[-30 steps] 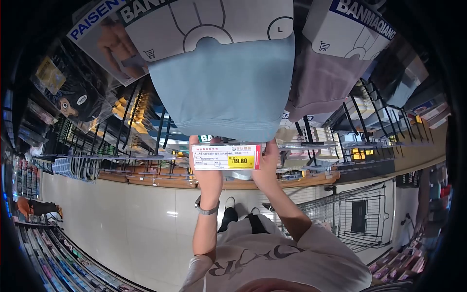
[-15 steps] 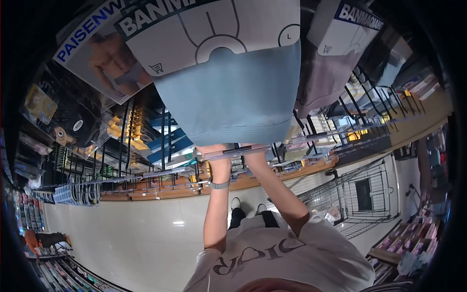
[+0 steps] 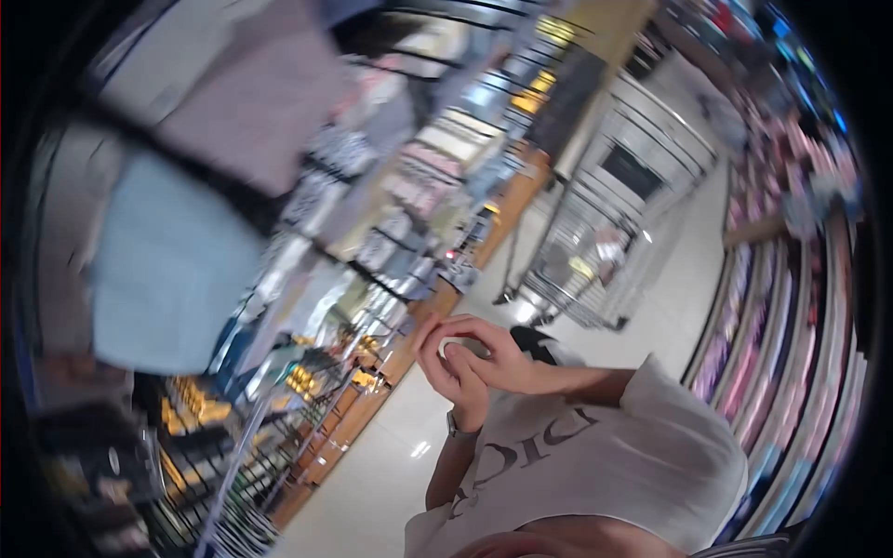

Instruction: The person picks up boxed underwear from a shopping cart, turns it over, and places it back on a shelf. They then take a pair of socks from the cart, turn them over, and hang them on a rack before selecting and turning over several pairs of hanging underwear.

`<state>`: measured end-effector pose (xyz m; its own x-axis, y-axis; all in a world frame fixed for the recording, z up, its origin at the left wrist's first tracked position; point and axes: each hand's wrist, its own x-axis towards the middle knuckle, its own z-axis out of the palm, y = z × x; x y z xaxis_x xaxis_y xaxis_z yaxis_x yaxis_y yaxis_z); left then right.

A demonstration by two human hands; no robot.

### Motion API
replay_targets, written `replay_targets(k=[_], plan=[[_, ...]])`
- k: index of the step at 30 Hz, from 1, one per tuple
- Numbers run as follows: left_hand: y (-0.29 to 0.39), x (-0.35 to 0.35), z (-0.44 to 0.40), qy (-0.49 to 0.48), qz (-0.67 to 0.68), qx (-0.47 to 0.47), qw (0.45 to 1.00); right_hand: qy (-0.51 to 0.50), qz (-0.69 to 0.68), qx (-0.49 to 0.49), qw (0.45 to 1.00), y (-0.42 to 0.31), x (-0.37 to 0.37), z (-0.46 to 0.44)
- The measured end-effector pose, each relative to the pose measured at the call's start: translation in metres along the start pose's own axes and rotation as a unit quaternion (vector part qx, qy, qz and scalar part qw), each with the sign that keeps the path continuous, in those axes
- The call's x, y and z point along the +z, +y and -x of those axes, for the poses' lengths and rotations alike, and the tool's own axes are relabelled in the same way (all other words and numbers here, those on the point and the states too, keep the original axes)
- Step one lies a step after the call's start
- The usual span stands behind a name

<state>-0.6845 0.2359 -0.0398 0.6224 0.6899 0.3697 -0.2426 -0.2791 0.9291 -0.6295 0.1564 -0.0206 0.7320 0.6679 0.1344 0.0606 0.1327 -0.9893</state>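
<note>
My left hand [image 3: 456, 379], with a watch [image 3: 459, 427] on its wrist, is up in front of my chest. Against it lies my right hand [image 3: 505, 357], its fingers bent over the left fingers so the two hands clasp each other. Both are closed; no object shows between them, though blur hides the finest detail. To the left, apart from my hands, the light blue underwear [image 3: 172, 270] hangs on the rack, with a mauve one [image 3: 265, 98] beyond it.
A wire shopping cart [image 3: 595, 223] with a few items inside stands in the aisle ahead on the right. Shelves of packaged goods [image 3: 781, 344] line the right side. Along the left runs the rack's wooden base [image 3: 507, 219], with several hooks and packages above it.
My hands have come away from the light blue underwear, drawn back toward my chest and clasped together. The view has turned right, so the rack now lies to the left.
</note>
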Motion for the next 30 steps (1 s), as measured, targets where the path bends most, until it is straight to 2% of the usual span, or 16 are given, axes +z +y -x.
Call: replay_targets(k=[1,2,4,5,7,8,11,14,16,18,21,24,25,27,29,30], plan=[[-0.008,0.015,0.02,-0.076,0.042,-0.009,0.996,0.022,0.106,-0.051,0.993,0.01,-0.026,0.02],[-0.009,0.034,0.036,-0.139,0.046,-0.035,0.989,0.046,0.13,-0.086,0.987,0.008,-0.051,0.034],[-0.01,0.079,0.058,-0.249,0.036,-0.077,0.965,0.102,0.172,-0.043,0.979,0.017,-0.094,0.075],[-0.012,0.101,0.07,-0.304,0.067,-0.094,0.946,0.141,0.158,0.033,0.977,0.025,-0.115,0.099],[-0.021,0.143,0.086,-0.414,0.052,-0.1,0.903,0.223,0.139,0.082,0.961,0.042,-0.15,0.13],[-0.037,0.165,0.1,-0.455,0.049,-0.088,0.885,0.262,0.115,0.114,0.951,0.053,-0.17,0.146],[-0.076,0.233,0.138,-0.546,0.016,-0.139,0.826,0.342,0.064,0.218,0.912,0.09,-0.238,0.19],[-0.116,0.306,0.178,-0.559,-0.062,-0.067,0.824,0.36,0.023,0.275,0.891,0.107,-0.322,0.226],[-0.162,0.352,0.211,-0.542,-0.107,-0.074,0.83,0.394,0.051,0.292,0.87,0.14,-0.368,0.253],[-0.186,0.387,0.232,-0.53,-0.128,-0.141,0.827,0.379,0.088,0.296,0.872,0.156,-0.401,0.264],[-0.239,0.458,0.259,-0.625,-0.249,-0.159,0.723,0.333,0.091,0.278,0.896,0.161,-0.456,0.248],[-0.289,0.503,0.275,-0.63,-0.257,-0.073,0.729,0.322,0.095,0.279,0.9,0.176,-0.489,0.224],[-0.327,0.516,0.285,-0.656,-0.241,0.005,0.715,0.312,0.096,0.298,0.897,0.185,-0.505,0.212],[-0.419,0.528,0.337,-0.648,-0.086,-0.19,0.732,0.371,0.102,0.291,0.876,0.215,-0.538,0.179],[-0.392,0.555,0.308,-0.691,-0.129,-0.205,0.681,0.444,0.043,0.324,0.834,0.267,-0.581,0.146],[-0.412,0.559,0.316,-0.699,-0.153,-0.145,0.684,0.483,-0.004,0.339,0.808,0.303,-0.606,0.132]])
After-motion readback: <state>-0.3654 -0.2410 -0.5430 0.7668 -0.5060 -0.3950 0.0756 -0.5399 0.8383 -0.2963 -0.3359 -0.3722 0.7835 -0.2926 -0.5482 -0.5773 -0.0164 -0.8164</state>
